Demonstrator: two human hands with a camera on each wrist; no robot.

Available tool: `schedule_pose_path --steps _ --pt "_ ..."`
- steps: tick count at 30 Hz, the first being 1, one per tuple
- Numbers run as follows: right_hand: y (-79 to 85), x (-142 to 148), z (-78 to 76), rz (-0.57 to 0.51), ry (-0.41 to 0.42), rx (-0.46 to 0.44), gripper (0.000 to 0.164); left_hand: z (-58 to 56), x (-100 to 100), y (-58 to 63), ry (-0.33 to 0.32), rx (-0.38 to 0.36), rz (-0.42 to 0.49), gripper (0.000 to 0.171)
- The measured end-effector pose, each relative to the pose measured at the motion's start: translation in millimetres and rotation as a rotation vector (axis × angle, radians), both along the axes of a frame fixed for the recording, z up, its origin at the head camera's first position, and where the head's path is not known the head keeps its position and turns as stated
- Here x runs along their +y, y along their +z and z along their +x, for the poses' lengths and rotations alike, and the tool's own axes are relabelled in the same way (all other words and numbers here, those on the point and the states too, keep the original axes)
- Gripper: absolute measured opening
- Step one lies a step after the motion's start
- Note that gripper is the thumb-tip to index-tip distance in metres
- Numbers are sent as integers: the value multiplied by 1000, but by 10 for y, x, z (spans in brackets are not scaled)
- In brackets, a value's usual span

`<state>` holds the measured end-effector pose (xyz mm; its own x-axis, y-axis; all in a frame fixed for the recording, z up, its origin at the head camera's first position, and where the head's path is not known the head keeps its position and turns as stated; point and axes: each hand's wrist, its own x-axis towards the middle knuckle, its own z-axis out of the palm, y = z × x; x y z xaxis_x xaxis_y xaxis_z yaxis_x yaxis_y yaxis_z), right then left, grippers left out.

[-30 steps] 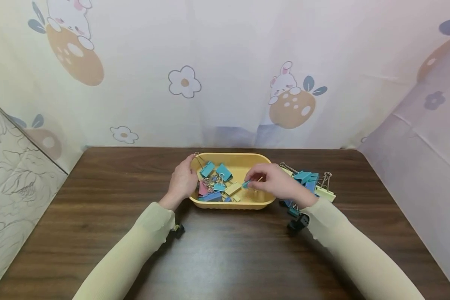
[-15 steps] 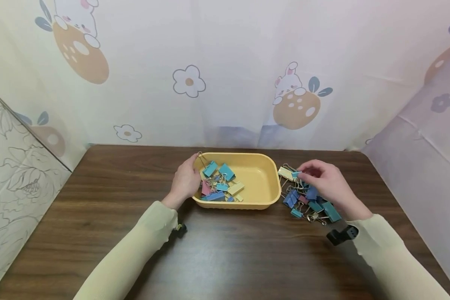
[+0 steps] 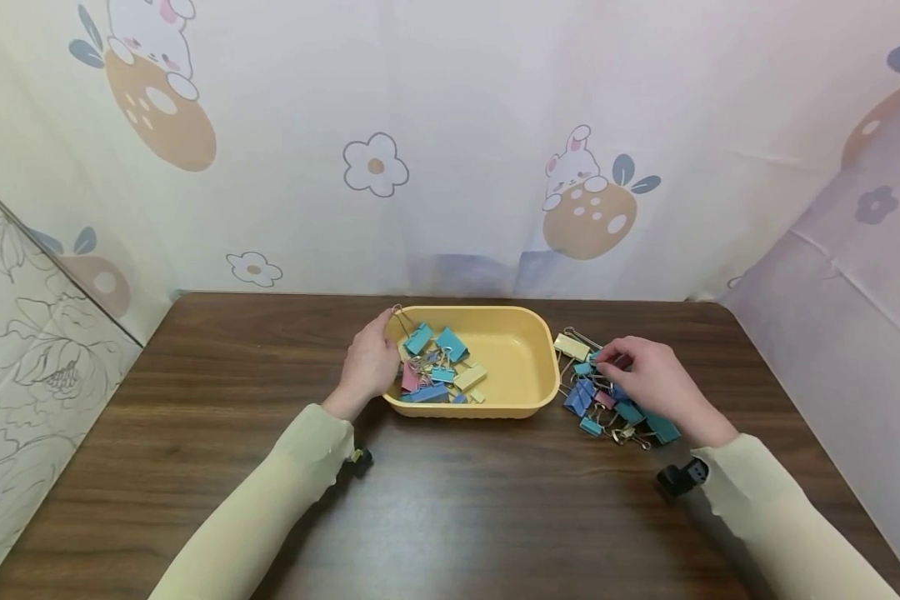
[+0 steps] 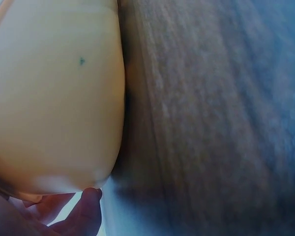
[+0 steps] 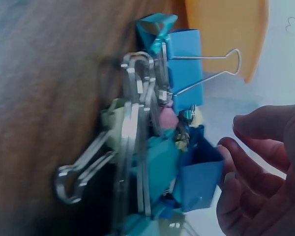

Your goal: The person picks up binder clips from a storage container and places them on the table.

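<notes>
- Your right hand (image 3: 645,375) bends its fingers at a heap of blue, teal, pink and yellow binder clips (image 3: 581,397), right of the tray; I cannot tell whether they pinch one.
- Your left hand (image 3: 370,358) grips the yellow oblong tray (image 3: 517,362), clips in its left half.
- Brown wood-grain bench (image 3: 450,500) beneath.

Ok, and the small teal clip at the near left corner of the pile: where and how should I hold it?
Best, I think, pinch the small teal clip by its body with the right hand, coming from the near left. That body sits at the outer edge of the pile, facing the table, while its wire end seems to point inward, where it could snag.
</notes>
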<state>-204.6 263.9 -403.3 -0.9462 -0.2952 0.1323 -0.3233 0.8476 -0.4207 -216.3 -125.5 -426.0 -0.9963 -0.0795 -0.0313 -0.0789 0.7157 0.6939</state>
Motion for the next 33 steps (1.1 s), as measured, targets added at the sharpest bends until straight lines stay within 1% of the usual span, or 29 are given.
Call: schedule_pose_path --steps 4,7,8,11,14,16,18,20,21,23,25,27,29,30,33 --pt "81 -98 18 8 0 37 7 -4 2 3 -4 2 8 54" --pt "146 -243 53 -50 25 10 8 -4 3 16 -4 -3 16 54" --pt "156 -299 57 -63 38 21 9 -4 4 19 -4 -7 20 55" --pt "154 -471 51 -105 84 72 9 -4 6 18 -2 -10 21 55" --pt "118 -635 14 -102 118 177 8 -6 4 9 -4 -11 19 54" --pt "97 -738 -3 -107 131 199 7 -5 2 3 -4 -9 16 54" --pt "83 -843 -18 -95 151 201 7 -4 0 -2 -3 -10 12 54" --pt "87 -949 -16 -65 194 176 7 -1 6 -2 -1 -12 10 54" --pt "91 -1004 -16 -48 234 158 8 1 9 1 -1 -10 7 55" --pt "88 -1116 -20 -14 328 94 10 3 11 4 0 -8 5 55" --pt "79 -1221 -28 21 439 31 10 7 12 10 -1 -5 7 55" --pt "53 -1304 -51 30 536 -29 12 8 15 15 -4 1 10 55" --pt "23 -1372 -80 45 593 -81 13 9 19 18 -5 5 15 55" --pt "7 -1396 -97 52 623 -92 14 11 23 20 -5 3 19 54" --pt "-48 -1442 -145 94 652 -126 19 10 33 22 -13 11 9 53"
